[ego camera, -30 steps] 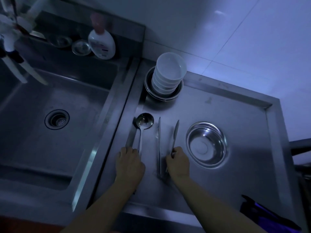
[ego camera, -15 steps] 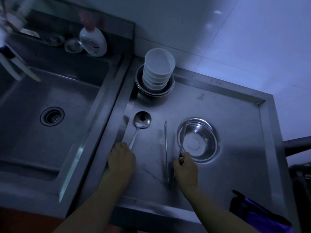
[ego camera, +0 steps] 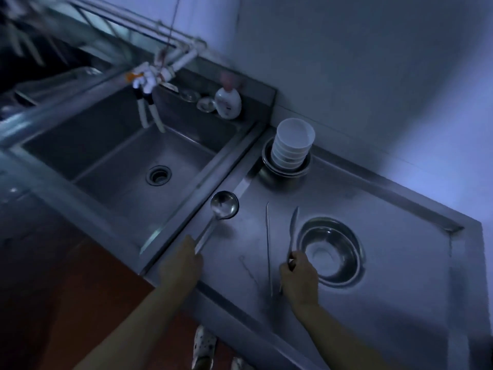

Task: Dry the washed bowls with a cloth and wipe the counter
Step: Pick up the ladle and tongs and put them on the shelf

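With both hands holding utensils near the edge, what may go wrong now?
1. The left hand holds the ladle only by its handle end; its bowl lies close to the sink edge and might slide in.
2. The stack of white bowls looks tall; a knock could topple it.
3. The right hand pinches a spoon beside the steel bowl; they might collide.

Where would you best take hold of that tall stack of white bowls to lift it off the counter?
Probably low on the stack of white bowls, with both hands on opposite sides, coming from the front. The stack is tall and leans slightly, so gripping only the top bowl would lift that one alone. It sits inside metal bowls whose rim partly hides its base, so fingers should go just above that rim.
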`<state>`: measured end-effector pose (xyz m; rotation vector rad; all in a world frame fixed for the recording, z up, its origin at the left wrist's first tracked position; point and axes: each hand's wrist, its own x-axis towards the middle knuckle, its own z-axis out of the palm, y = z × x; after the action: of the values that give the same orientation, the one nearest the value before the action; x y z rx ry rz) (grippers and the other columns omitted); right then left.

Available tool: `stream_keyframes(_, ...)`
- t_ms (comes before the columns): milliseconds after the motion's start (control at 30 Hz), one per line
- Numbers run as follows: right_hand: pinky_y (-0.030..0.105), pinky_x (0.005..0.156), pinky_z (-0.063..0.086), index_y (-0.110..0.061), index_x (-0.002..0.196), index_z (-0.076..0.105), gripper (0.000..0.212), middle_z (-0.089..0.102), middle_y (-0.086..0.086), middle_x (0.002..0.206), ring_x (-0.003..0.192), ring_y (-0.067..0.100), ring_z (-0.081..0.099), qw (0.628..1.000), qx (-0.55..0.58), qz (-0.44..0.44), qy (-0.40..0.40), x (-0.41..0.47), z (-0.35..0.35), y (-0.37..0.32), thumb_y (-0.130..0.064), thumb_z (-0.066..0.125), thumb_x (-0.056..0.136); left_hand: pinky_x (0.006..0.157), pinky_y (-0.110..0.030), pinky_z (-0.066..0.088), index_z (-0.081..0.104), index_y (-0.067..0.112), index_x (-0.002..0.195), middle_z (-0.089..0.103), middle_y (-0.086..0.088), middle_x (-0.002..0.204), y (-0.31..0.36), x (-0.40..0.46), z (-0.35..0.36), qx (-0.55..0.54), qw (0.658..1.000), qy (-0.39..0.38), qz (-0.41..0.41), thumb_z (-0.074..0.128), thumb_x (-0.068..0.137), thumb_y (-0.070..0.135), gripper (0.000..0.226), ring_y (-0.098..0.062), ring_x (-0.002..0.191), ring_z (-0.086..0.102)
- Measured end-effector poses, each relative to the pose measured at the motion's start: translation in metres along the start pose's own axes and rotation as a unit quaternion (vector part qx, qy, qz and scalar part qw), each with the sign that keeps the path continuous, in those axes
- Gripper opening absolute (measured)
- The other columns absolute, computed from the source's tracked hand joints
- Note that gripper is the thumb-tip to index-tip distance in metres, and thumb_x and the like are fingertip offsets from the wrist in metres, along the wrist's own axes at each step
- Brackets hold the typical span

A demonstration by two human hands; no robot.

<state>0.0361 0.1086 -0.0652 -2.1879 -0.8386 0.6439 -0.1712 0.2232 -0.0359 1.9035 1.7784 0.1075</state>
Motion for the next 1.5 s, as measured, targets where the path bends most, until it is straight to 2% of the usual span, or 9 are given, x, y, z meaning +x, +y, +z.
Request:
stream_keyframes(267, 0.009, 0.050, 0.040, -0.022, 0.076, 0.053, 0.018, 0.059, -0.006, 0.067, 0.057, 0.001, 0.053, 0.977, 0.060, -0.135, -0.156, -0.034, 0.053, -0.097, -0.007, 0.058, 0.085, 0.044, -0.023, 0.025, 0.041, 0.026, 0.073, 0.053, 0.007, 0.065, -0.078, -0.078, -0.088, -0.068, 0.978, 0.160, -0.115, 0.052, 0.086, 0.031, 0.017, -0.012, 0.054, 0.051)
stream_keyframes(433, 0.013, 0.046, 0.041, -0.021, 0.082, 0.058, 0.013, 0.060, -0.006, 0.064, 0.057, 0.000, 0.056, 0.936, 0.101, -0.230, -0.247, -0.088, 0.102, -0.179, -0.010, 0.061, 0.087, 0.043, -0.023, 0.032, 0.043, 0.030, 0.075, 0.055, 0.007, 0.064, -0.137, -0.136, -0.151, -0.082, 0.943, 0.267, -0.179, 0.055, 0.085, 0.030, 0.016, -0.006, 0.050, 0.053)
stream_keyframes(600, 0.019, 0.047, 0.032, -0.028, 0.064, 0.044, 0.031, 0.048, -0.005, 0.054, 0.050, 0.000, 0.046, 0.886, 0.109, -0.340, -0.296, -0.163, 0.143, -0.259, -0.008, 0.060, 0.082, 0.043, -0.021, 0.030, 0.046, 0.028, 0.081, 0.055, 0.008, 0.066, -0.195, -0.195, -0.211, -0.078, 0.900, 0.373, -0.213, 0.057, 0.086, 0.031, 0.013, -0.005, 0.053, 0.052)
stream_keyframes(700, 0.017, 0.044, 0.037, -0.023, 0.077, 0.056, 0.017, 0.056, -0.002, 0.058, 0.049, 0.004, 0.051, 0.852, 0.126, -0.385, -0.331, -0.211, 0.168, -0.303, -0.009, 0.062, 0.084, 0.047, -0.024, 0.036, 0.047, 0.028, 0.083, 0.055, 0.008, 0.069, -0.233, -0.228, -0.246, -0.070, 0.875, 0.419, -0.232, 0.058, 0.087, 0.033, 0.012, -0.005, 0.057, 0.052)
stream_keyframes(833, 0.020, 0.056, 0.046, -0.013, 0.092, 0.063, 0.011, 0.062, -0.001, 0.073, 0.062, 0.008, 0.059, 0.822, 0.148, -0.418, -0.357, -0.282, 0.209, -0.366, -0.007, 0.065, 0.083, 0.055, -0.029, 0.035, 0.044, 0.030, 0.085, 0.057, 0.010, 0.076, -0.293, -0.273, -0.297, -0.055, 0.853, 0.450, -0.260, 0.055, 0.087, 0.037, 0.013, -0.012, 0.067, 0.055)
stream_keyframes(967, 0.004, 0.040, 0.036, -0.026, 0.076, 0.057, 0.026, 0.062, -0.006, 0.075, 0.051, -0.010, 0.056, 0.792, 0.212, -0.425, -0.383, -0.360, 0.249, -0.432, -0.003, 0.068, 0.080, 0.060, -0.031, 0.037, 0.044, 0.028, 0.085, 0.057, 0.009, 0.077, -0.357, -0.321, -0.353, -0.013, 0.835, 0.478, -0.273, 0.054, 0.085, 0.043, 0.017, -0.018, 0.079, 0.061)
stream_keyframes(1067, 0.009, 0.037, 0.037, -0.023, 0.078, 0.059, 0.021, 0.062, -0.001, 0.068, 0.042, -0.002, 0.054, 0.757, 0.243, -0.444, -0.413, -0.415, 0.274, -0.483, -0.004, 0.068, 0.081, 0.057, -0.031, 0.037, 0.039, 0.030, 0.079, 0.056, 0.007, 0.074, -0.399, -0.358, -0.405, 0.032, 0.816, 0.508, -0.274, 0.054, 0.083, 0.045, 0.021, -0.021, 0.078, 0.062)
stream_keyframes(1167, 0.007, 0.046, 0.040, -0.027, 0.079, 0.059, 0.020, 0.064, -0.007, 0.066, 0.055, -0.005, 0.058, 0.716, 0.269, -0.490, -0.419, -0.468, 0.289, -0.531, -0.009, 0.068, 0.081, 0.052, -0.029, 0.029, 0.039, 0.030, 0.074, 0.052, 0.006, 0.063, -0.436, -0.394, -0.457, 0.069, 0.797, 0.534, -0.274, 0.057, 0.080, 0.044, 0.023, -0.022, 0.067, 0.059)
stream_keyframes(1500, 0.023, 0.050, 0.044, -0.024, 0.081, 0.065, 0.007, 0.066, -0.005, 0.067, 0.057, 0.008, 0.060, 0.640, 0.297, -0.515, -0.487, -0.575, 0.350, -0.657, -0.022, 0.070, 0.077, 0.057, -0.032, 0.042, 0.051, 0.019, 0.073, 0.059, 0.003, 0.066, -0.546, -0.433, -0.609, 0.103, 0.752, 0.553, -0.345, 0.063, 0.075, 0.030, 0.017, -0.024, 0.068, 0.056)
